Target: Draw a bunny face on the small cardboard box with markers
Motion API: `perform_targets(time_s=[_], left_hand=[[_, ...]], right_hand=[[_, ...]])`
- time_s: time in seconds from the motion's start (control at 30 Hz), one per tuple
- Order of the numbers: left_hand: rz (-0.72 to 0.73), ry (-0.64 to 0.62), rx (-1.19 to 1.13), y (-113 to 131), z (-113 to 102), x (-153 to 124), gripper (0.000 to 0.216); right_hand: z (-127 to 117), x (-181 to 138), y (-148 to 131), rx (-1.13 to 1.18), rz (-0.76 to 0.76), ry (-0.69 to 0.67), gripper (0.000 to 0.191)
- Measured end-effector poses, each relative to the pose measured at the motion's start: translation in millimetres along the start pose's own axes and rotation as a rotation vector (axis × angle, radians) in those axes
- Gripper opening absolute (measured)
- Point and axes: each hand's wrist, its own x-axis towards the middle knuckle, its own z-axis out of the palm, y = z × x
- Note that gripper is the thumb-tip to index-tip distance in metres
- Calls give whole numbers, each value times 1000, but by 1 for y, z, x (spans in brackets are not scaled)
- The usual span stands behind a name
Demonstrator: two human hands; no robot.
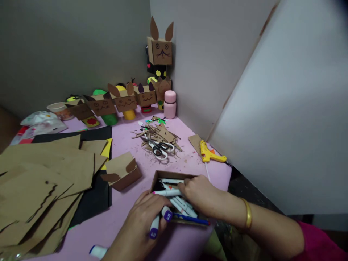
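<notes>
The left hand (145, 212) is curled round two purple-capped markers (154, 226); the right hand (201, 192) bends into the cardboard box (174, 174) at the table's (91, 224) near edge, its grip hidden from me. Crossed white markers (183, 206) crowd it, best lifted singly. Scissors (156, 148) lie on cardboard scraps (166, 135) beyond, the glue gun (206, 155) by the right corner.

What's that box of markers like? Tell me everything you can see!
The box is brown, with an open top and low sides, and looks like cardboard. It rests on the pink table, near the edge. White markers lie jumbled inside. The right hand reaches into it from the right. The left hand hides its near left corner, so I can't see that part.
</notes>
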Motion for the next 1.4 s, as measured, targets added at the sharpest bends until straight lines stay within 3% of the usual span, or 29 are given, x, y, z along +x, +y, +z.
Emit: perform_targets(time_s=[0.13, 0.4, 0.67, 0.77, 0.9, 1.2, 1.4], left_hand=[[7, 12, -5, -2, 2, -3, 24], [48, 22, 45, -8, 5, -11, 36], [75, 17, 56, -10, 4, -12, 42], [58, 4, 55, -10, 4, -11, 39], [16, -19, 57, -9, 3, -7, 35], [-64, 0, 39, -2, -2, 16, 12], [-98, -3, 20, -7, 2, 23, 16]], right_hand=[[2, 8, -5, 7, 4, -13, 15], [-1, -5, 0, 129, 35, 103, 18], [-31, -54, 30, 297, 139, 320, 21], [-31, -63, 34, 266, 156, 264, 17], [-21, -51, 30, 212, 147, 183, 15], [-13, -36, 36, 158, 27, 296, 10], [-13, -43, 38, 173, 9, 300, 13]])
